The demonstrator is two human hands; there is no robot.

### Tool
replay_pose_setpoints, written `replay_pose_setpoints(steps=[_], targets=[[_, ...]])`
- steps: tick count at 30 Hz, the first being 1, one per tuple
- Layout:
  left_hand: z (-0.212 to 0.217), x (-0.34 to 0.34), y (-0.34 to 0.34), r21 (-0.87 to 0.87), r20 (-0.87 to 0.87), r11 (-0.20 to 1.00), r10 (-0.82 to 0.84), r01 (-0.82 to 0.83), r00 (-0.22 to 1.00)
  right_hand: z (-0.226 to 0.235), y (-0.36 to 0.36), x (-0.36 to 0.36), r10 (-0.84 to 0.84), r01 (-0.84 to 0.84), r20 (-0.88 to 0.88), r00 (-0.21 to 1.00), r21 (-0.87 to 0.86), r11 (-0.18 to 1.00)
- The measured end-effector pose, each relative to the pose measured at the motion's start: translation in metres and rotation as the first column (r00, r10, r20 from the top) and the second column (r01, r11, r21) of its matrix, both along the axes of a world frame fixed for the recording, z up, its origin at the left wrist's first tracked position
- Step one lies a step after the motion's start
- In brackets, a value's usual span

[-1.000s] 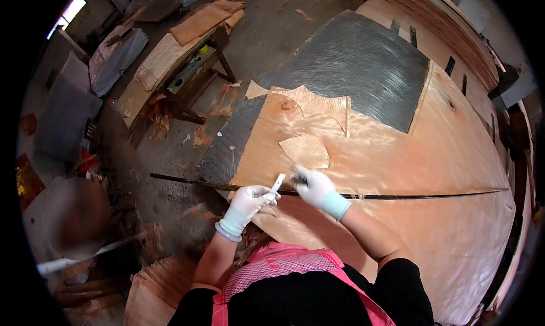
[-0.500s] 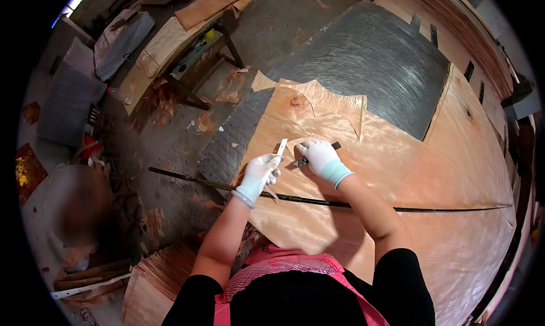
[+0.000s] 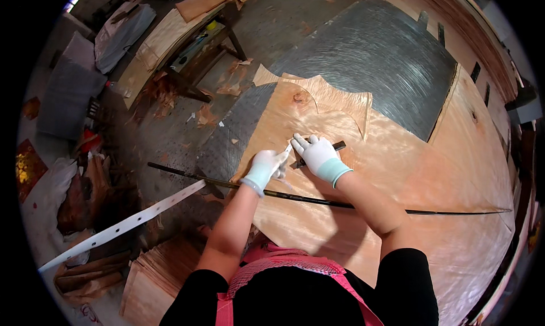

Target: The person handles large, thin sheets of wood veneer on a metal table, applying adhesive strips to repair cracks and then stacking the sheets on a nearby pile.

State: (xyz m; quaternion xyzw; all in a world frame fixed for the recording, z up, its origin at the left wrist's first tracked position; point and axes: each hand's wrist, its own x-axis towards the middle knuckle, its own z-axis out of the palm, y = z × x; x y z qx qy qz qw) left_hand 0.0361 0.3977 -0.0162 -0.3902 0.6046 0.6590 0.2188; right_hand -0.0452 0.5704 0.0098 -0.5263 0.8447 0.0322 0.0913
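While the veneer sheet is being pressed flat by the open right hand, a white tape strip is being pinched by the left hand, just beside it.

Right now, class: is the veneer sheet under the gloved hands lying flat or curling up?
Mostly flat: the veneer sheet lies spread on the table, both hands pressing it; its torn far edge curls slightly.
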Motion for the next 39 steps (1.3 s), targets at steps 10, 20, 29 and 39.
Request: replay_pose_setpoints(steps=[10,20,29,39], targets=[[0.003,0.033,-0.056,-0.838,0.174,0.361,-0.532,0.408,0.829,0.004,0.001,0.004,0.092,-0.096,0.035,0.995,0.134,0.986],[-0.012,0.004,-0.058,-0.008,-0.077,0.998,0.056,-0.057,0.995,0.017,-0.04,0.0,-0.108,0.15,0.321,0.941,-0.109,0.983],[-0.022,0.003,-0.063,-0.119,-0.002,0.993,0.01,-0.01,1.0,0.011,-0.069,0.001,-0.062,0.033,0.342,0.938,0.091,0.995],[0.023,0.039,-0.063,-0.845,0.378,0.13,-0.54,0.518,0.752,-0.001,-0.076,0.019,-0.085,-0.019,0.341,0.936,0.292,0.956]])
